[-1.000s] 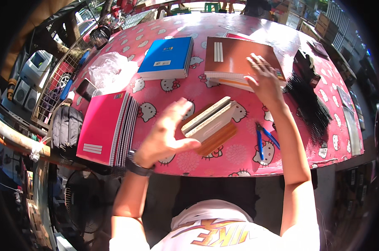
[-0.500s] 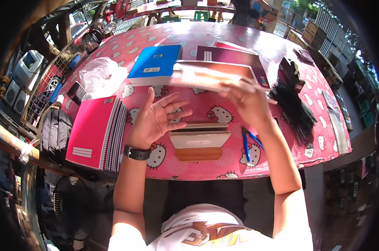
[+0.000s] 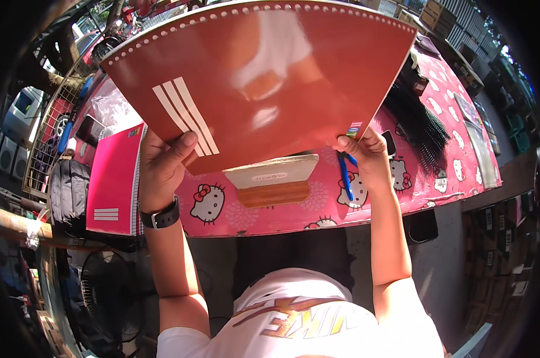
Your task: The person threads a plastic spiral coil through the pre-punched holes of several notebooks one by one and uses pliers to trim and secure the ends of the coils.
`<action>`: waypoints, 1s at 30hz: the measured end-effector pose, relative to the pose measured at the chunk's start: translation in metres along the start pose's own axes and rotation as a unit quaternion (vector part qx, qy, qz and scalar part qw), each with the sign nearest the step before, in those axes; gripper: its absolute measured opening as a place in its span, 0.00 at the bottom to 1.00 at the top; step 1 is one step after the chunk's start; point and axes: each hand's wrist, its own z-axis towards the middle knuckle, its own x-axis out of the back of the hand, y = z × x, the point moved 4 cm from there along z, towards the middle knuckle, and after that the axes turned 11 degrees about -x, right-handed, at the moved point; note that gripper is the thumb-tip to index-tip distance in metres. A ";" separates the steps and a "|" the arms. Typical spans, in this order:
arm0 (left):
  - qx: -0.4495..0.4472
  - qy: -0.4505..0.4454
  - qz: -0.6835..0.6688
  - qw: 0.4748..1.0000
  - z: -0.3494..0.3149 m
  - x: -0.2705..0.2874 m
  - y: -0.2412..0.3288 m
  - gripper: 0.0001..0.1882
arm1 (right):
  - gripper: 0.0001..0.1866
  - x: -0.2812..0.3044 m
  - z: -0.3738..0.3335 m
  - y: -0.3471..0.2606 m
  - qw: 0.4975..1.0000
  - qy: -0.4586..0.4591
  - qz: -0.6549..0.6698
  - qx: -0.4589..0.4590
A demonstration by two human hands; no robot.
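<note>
A glossy reddish-brown notebook (image 3: 252, 89) is raised above the table, tilted, filling the upper middle. Round punched holes line its far edge, and no coil shows in them. My left hand (image 3: 165, 170) grips its near left corner, thumb on the cover beside three white label strips. At the near right corner, my right hand (image 3: 368, 156) pinches the edge with the thumb on top. Below the notebook, close to me, stands a wooden block (image 3: 273, 194) with a pale upright face. Blue-handled pliers (image 3: 346, 179) lie to its right, partly hidden by the notebook and right hand.
Pink spiral notebooks (image 3: 115, 185) lie at the left, near a grey backpack (image 3: 70, 194), a phone (image 3: 88, 129) and a clear plastic bag (image 3: 116, 107). Black spiral coils (image 3: 424, 134) are heaped at the right on the pink patterned tablecloth (image 3: 222, 221). A fan (image 3: 106, 286) stands below, left.
The notebook, seen nearly edge-on in my right hand before, now faces me, raised nearer. My left hand, open and empty before, has closed on its left corner. The blue and purple notebooks behind are now hidden.
</note>
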 end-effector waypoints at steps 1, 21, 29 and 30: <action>-0.014 -0.028 0.016 0.999 0.000 0.005 -0.003 0.17 | 0.10 -0.001 -0.002 0.003 1.000 0.018 -0.021 0.012; 0.010 0.167 0.007 0.986 -0.043 0.066 -0.045 0.25 | 0.23 -0.013 -0.037 0.018 0.880 0.045 -0.433 0.191; -0.017 0.251 0.132 0.959 -0.002 0.055 -0.032 0.16 | 0.09 0.225 0.032 -0.010 0.652 0.277 -0.706 0.014; -0.021 0.256 0.132 0.957 -0.002 0.055 -0.030 0.16 | 0.09 0.228 0.035 -0.006 0.650 0.253 -0.716 0.014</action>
